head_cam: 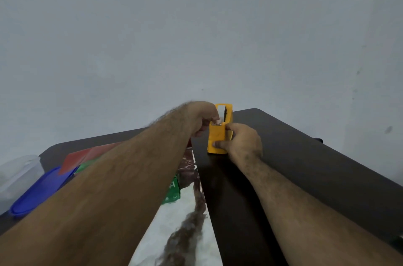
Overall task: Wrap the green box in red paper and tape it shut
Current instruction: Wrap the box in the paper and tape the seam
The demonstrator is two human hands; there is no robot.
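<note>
A yellow tape dispenser (217, 137) stands upright on the dark table (305, 156) near its far edge. My right hand (244, 142) grips the dispenser's lower body from the right. My left hand (204, 118) has its fingers curled at the dispenser's top by the cutter, pinching at the tape end there. The green box (172, 191) lies on the red paper (87, 154), whose shiny underside (185, 222) shows. My left forearm hides most of the box.
A blue lid (39, 191) and a clear plastic container (17, 174) lie at the table's left edge. A plain grey wall rises right behind the table. Bare dark tabletop stretches to the right of the dispenser.
</note>
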